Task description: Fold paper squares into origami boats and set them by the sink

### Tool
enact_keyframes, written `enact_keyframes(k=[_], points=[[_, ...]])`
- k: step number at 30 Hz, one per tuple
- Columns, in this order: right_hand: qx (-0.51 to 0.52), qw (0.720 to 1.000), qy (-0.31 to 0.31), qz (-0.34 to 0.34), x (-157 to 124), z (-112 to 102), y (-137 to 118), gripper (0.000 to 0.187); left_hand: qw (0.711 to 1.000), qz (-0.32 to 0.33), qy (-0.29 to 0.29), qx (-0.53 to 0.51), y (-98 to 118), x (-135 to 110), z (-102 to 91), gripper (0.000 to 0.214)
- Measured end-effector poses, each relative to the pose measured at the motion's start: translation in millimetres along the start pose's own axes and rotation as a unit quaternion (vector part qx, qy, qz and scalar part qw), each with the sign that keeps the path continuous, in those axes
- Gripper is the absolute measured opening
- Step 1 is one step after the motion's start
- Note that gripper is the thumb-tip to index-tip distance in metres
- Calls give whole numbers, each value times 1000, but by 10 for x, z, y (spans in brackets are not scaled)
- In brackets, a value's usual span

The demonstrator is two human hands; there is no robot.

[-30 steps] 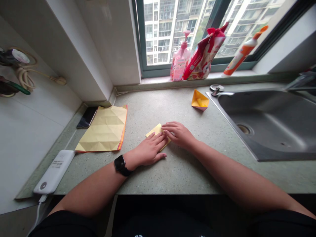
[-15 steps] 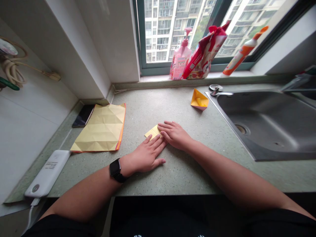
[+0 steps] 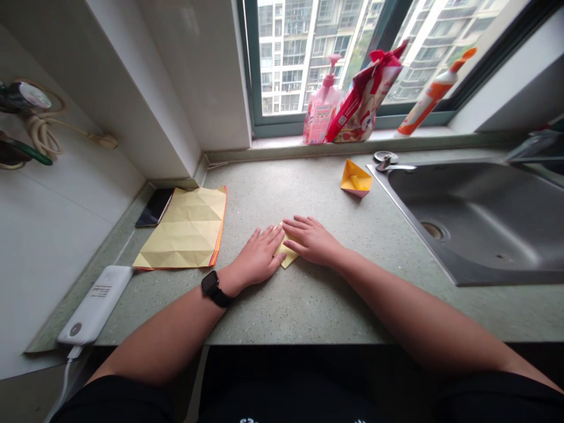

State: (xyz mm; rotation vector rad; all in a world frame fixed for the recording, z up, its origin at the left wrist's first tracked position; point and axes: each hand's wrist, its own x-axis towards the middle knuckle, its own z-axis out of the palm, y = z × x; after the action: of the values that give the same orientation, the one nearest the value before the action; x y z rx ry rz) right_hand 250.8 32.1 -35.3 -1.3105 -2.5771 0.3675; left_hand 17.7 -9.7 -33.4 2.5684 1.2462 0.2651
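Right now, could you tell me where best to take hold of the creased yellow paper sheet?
Pinch the orange-edged right side of the creased yellow paper sheet from the right, with the left hand: it lies flat, and that edge is nearest and free.

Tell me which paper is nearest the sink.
The orange paper boat by the sink; the creased yellow sheet lies left, the small piece between left hand and right hand.

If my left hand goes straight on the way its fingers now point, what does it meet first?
Probably your right hand: its fingertips lie just ahead of the left hand, by the folded yellow paper. Depth is somewhat unclear.
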Motion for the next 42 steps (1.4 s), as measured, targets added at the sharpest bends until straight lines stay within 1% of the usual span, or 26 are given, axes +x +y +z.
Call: enact_keyframes(k=[4,12,15,19,22,25,27,28,30,32,34,36,38,42], points=[[-11,1000,-12,-8,-15,21,17,72,1000,-20,-12,12,7,1,-7,72],[-18,999,-10,28,21,79,-37,75,997,-68,-21,35,-50,-5,10,90],[-21,999,-15,24,29,87,-35,79,997,-65,-3,38,-89,-11,34,96],[-23,999,-22,18,26,88,-15,86,996,-72,25,45,-110,-35,93,98],[-26,999,-27,24,22,85,-17,87,993,-95,49,55,-107,-64,156,102],[-25,999,-28,24,20,87,-19,86,987,-116,89,64,-104,-96,198,106],[-25,999,-27,20,20,91,-14,86,985,-114,112,69,-94,-116,191,104],[-25,999,-26,18,19,94,-10,86,985,-105,113,72,-84,-125,176,100],[-25,999,-24,15,17,100,-2,87,991,-64,87,77,-51,-141,131,87],[-23,999,-23,13,14,104,6,88,996,-6,41,75,-11,-157,88,76],[-21,999,-22,11,10,106,12,88,997,32,5,64,22,-173,61,71],[-21,999,-22,10,7,105,15,87,998,34,-12,52,35,-189,50,72],[-22,999,-23,10,6,102,14,87,999,20,-21,45,19,-200,41,73],[-26,999,-31,15,8,96,5,88,999,-16,-28,39,-95,-183,14,70]])
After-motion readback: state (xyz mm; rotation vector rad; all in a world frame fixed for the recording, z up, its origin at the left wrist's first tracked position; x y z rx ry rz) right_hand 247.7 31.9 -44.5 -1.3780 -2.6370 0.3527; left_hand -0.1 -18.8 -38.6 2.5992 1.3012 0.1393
